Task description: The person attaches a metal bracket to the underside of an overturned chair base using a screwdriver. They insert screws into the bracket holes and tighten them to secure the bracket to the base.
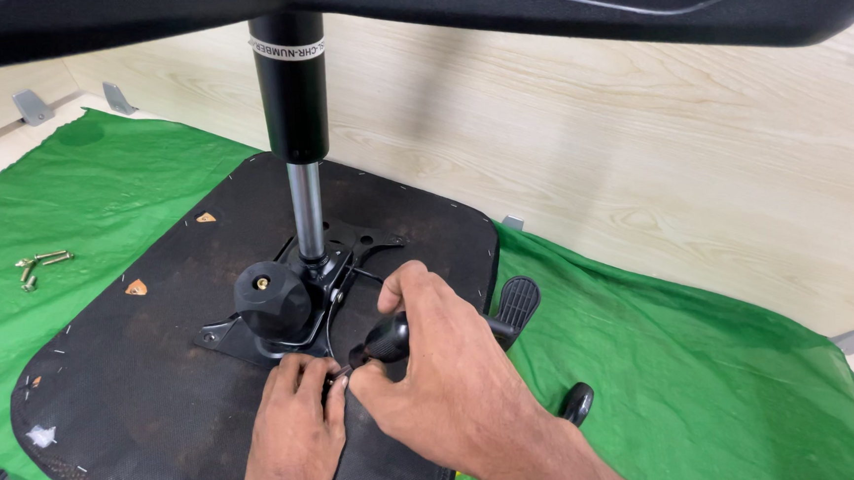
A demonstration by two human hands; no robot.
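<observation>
The black lever handle (393, 337) lies low over the upturned chair seat underside (140, 386), just beside the metal tilt mechanism plate (255, 341) bolted at the seat's middle. The right hand (445, 367) is closed around this handle, thumb on top, pressing it toward the plate. The left hand (295, 426) rests on the seat with its fingertips pinched shut on a small fastener or the lever's tip where it meets the plate; the exact part is too small to tell. The step in hand looks like fitting the lever to the mechanism. The next move likely calls for holding the handle steady while the small part is seated or turned. The gas lift column (297, 129) rises from the plate beside the round tension knob (271, 299). Brass bolts (38, 264) lie well apart on the green cloth (671, 354).
</observation>
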